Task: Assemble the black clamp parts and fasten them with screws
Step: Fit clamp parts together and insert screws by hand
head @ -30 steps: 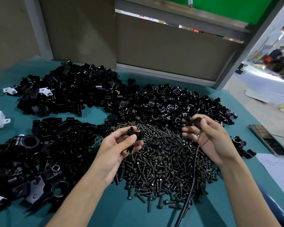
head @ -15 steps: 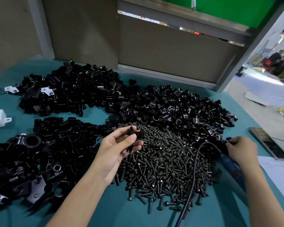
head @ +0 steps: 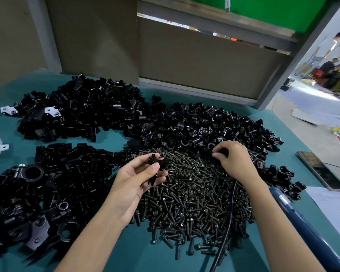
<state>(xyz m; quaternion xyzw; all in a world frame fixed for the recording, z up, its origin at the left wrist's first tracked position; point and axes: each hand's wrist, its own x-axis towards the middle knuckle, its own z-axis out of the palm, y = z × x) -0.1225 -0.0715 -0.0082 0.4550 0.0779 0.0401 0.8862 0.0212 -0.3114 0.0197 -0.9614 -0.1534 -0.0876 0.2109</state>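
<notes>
Left hand [head: 134, 181] pinches clamp part [head: 157, 163] between thumb and fingers, over screw pile [head: 194, 203] at bench [head: 141, 260] centre. Right hand [head: 235, 160], fingers curled, nips small black piece [head: 220, 154] at pile's far edge; kind unclear. Suggest: align bolt holes squarely before inserting screw.

A small black clamp part [head: 157, 163] is pinched in the left hand [head: 137, 181], above the left edge of a heap of dark flanged screws [head: 194, 199]. Glossy black clamp halves [head: 204, 124] are piled loose just behind the screws, touching them.
</notes>
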